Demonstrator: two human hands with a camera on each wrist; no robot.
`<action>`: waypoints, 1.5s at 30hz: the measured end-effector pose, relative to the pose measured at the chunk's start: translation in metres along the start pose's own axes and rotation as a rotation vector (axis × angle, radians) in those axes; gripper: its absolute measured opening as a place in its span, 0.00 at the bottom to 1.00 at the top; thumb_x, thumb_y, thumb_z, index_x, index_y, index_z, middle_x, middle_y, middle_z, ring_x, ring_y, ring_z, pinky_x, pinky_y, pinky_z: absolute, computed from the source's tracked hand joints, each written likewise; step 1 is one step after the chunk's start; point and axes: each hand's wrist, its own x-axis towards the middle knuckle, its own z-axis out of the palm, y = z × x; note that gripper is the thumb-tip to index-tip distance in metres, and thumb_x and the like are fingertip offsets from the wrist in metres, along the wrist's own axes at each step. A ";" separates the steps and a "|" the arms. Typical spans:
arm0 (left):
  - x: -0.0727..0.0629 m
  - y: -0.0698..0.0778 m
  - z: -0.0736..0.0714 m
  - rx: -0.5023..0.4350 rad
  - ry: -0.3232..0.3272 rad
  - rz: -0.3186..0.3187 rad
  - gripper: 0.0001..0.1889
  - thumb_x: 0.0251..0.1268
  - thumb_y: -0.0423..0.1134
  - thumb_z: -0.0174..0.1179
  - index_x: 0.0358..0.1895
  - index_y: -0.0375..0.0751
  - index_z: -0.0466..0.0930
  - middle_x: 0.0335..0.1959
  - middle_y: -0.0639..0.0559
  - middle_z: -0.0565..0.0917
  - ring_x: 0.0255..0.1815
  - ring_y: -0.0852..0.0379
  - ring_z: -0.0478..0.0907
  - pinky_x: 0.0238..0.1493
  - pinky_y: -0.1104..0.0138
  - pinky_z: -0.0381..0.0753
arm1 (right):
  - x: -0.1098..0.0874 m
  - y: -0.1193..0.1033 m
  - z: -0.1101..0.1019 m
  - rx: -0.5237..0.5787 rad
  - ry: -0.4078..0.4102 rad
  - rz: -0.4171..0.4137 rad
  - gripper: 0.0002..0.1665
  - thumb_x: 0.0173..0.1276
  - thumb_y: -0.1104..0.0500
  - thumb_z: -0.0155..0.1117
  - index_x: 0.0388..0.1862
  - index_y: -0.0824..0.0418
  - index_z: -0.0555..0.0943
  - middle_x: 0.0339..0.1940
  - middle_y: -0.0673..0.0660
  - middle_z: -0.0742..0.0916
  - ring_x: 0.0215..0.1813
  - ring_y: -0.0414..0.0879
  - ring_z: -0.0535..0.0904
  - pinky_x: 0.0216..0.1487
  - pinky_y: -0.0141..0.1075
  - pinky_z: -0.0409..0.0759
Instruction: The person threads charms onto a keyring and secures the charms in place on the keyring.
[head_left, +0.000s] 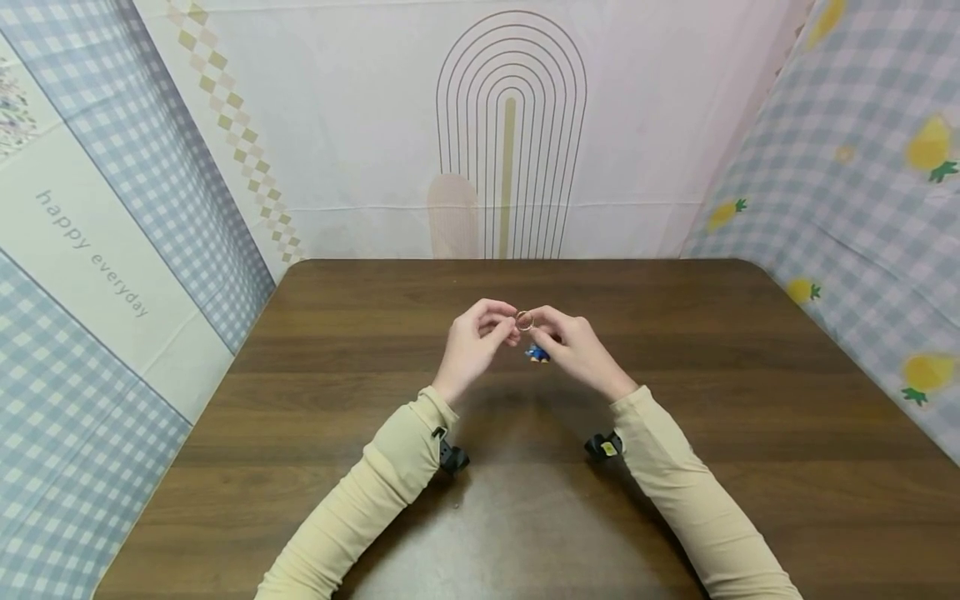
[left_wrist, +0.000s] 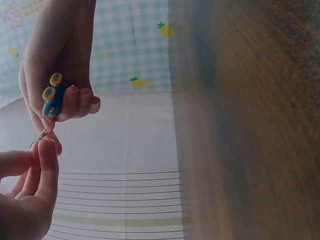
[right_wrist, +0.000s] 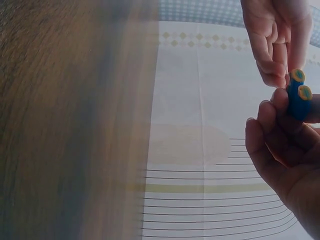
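At the far left we see a blue checked cloth [head_left: 82, 392] with a pale panel lettered "happy everyday". Next comes a cream left sleeve [head_left: 375, 475], with a black strapped device [head_left: 452, 457] at the wrist. Of the two hands, the left hand [head_left: 472, 337] bends its fingers inward, and we see its thumb and fingertips pinching one side of a thin metal ring [head_left: 525, 330]. The ring is held up over the table [head_left: 360, 333], between both sets of fingertips. Just below it, a little to the right, we find a small blue figure [head_left: 537, 354] with yellow-orange feet, beside the right hand; we cannot tell whether the fingers touch it. The right hand [head_left: 576, 342] pinches the ring's other side between thumb and index finger, its remaining fingers curled in. Behind the hands we see a white cloth [head_left: 360, 125] printed with arched lines. Farthest right hangs a checked cloth with yellow fruit [head_left: 847, 217].
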 end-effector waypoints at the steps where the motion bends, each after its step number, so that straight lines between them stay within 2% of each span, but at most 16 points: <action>1: 0.000 0.000 0.000 -0.012 0.013 0.004 0.08 0.68 0.27 0.55 0.47 0.27 0.77 0.37 0.29 0.84 0.31 0.51 0.84 0.41 0.55 0.87 | 0.000 0.000 0.000 0.009 -0.002 0.004 0.11 0.72 0.65 0.55 0.49 0.64 0.80 0.28 0.58 0.88 0.23 0.37 0.73 0.21 0.28 0.68; 3: 0.000 0.000 0.000 -0.017 0.021 0.001 0.09 0.68 0.27 0.56 0.47 0.27 0.76 0.37 0.30 0.84 0.33 0.46 0.85 0.42 0.55 0.87 | 0.000 0.000 0.000 0.004 -0.005 0.004 0.11 0.72 0.65 0.55 0.50 0.64 0.80 0.29 0.59 0.88 0.23 0.37 0.73 0.22 0.28 0.68; 6: 0.000 -0.002 0.001 0.012 -0.003 -0.003 0.09 0.68 0.30 0.57 0.47 0.27 0.78 0.39 0.31 0.85 0.36 0.42 0.85 0.43 0.56 0.87 | 0.001 -0.001 0.001 -0.020 -0.010 -0.007 0.10 0.72 0.65 0.55 0.48 0.65 0.81 0.29 0.59 0.88 0.24 0.37 0.73 0.23 0.27 0.68; 10: 0.000 -0.003 0.003 0.048 -0.019 -0.012 0.11 0.71 0.36 0.56 0.44 0.29 0.80 0.39 0.34 0.85 0.36 0.46 0.85 0.41 0.63 0.87 | 0.001 -0.002 0.001 -0.057 -0.018 -0.010 0.10 0.72 0.65 0.55 0.45 0.66 0.82 0.27 0.57 0.86 0.23 0.38 0.71 0.23 0.26 0.68; 12: 0.000 -0.002 0.004 0.067 -0.016 -0.022 0.12 0.71 0.39 0.57 0.43 0.31 0.82 0.39 0.35 0.86 0.36 0.48 0.85 0.41 0.63 0.87 | 0.001 -0.001 0.001 -0.066 -0.019 -0.008 0.10 0.72 0.65 0.55 0.44 0.65 0.82 0.26 0.56 0.85 0.23 0.38 0.70 0.24 0.27 0.68; 17: -0.002 -0.002 0.004 0.117 -0.011 -0.033 0.11 0.68 0.39 0.60 0.42 0.33 0.83 0.37 0.34 0.86 0.34 0.48 0.86 0.43 0.52 0.85 | 0.001 0.000 0.001 -0.070 -0.033 -0.006 0.10 0.72 0.65 0.55 0.44 0.65 0.83 0.27 0.56 0.85 0.23 0.39 0.70 0.24 0.28 0.68; 20: -0.002 -0.002 0.003 0.138 -0.014 -0.031 0.10 0.68 0.38 0.60 0.40 0.32 0.83 0.34 0.35 0.86 0.31 0.52 0.85 0.42 0.50 0.85 | 0.000 0.001 0.002 -0.075 -0.045 -0.017 0.10 0.72 0.65 0.55 0.44 0.65 0.83 0.28 0.57 0.86 0.23 0.39 0.70 0.24 0.28 0.68; 27: 0.000 -0.005 0.001 0.080 -0.062 -0.051 0.12 0.72 0.35 0.54 0.38 0.26 0.80 0.31 0.32 0.84 0.24 0.63 0.80 0.41 0.49 0.86 | 0.000 0.000 0.003 -0.106 -0.058 -0.067 0.10 0.72 0.65 0.55 0.44 0.65 0.83 0.32 0.58 0.88 0.26 0.39 0.72 0.27 0.28 0.70; 30: 0.000 -0.005 0.001 0.035 -0.092 -0.094 0.12 0.72 0.36 0.54 0.37 0.26 0.78 0.32 0.33 0.83 0.25 0.64 0.80 0.42 0.48 0.85 | 0.000 -0.001 0.003 -0.105 -0.058 -0.055 0.09 0.72 0.65 0.55 0.42 0.64 0.83 0.30 0.57 0.87 0.25 0.40 0.71 0.27 0.28 0.69; 34: -0.001 -0.004 0.002 -0.015 -0.119 -0.144 0.09 0.69 0.34 0.58 0.39 0.29 0.75 0.35 0.37 0.83 0.29 0.64 0.81 0.47 0.47 0.84 | 0.000 -0.001 0.002 -0.100 -0.044 -0.032 0.09 0.72 0.65 0.55 0.42 0.64 0.83 0.32 0.58 0.87 0.27 0.41 0.73 0.29 0.29 0.72; 37: -0.001 -0.005 0.002 -0.013 -0.085 -0.130 0.07 0.66 0.31 0.60 0.41 0.29 0.75 0.38 0.37 0.83 0.32 0.61 0.82 0.46 0.51 0.86 | 0.000 0.000 0.002 -0.088 -0.029 -0.023 0.10 0.71 0.65 0.56 0.44 0.65 0.83 0.35 0.59 0.88 0.28 0.41 0.75 0.31 0.29 0.74; 40: 0.000 -0.007 0.002 -0.039 -0.020 -0.103 0.07 0.65 0.29 0.60 0.42 0.27 0.76 0.39 0.33 0.83 0.33 0.56 0.84 0.44 0.54 0.86 | 0.001 0.001 0.002 -0.080 -0.035 -0.029 0.10 0.71 0.64 0.56 0.44 0.65 0.83 0.33 0.59 0.88 0.27 0.40 0.75 0.29 0.29 0.73; 45: 0.001 -0.006 0.001 -0.080 0.032 -0.084 0.08 0.65 0.30 0.60 0.42 0.26 0.79 0.37 0.30 0.84 0.29 0.61 0.83 0.41 0.56 0.87 | 0.001 0.001 0.002 -0.081 -0.058 -0.054 0.08 0.72 0.63 0.57 0.42 0.64 0.83 0.28 0.55 0.86 0.25 0.39 0.72 0.28 0.28 0.71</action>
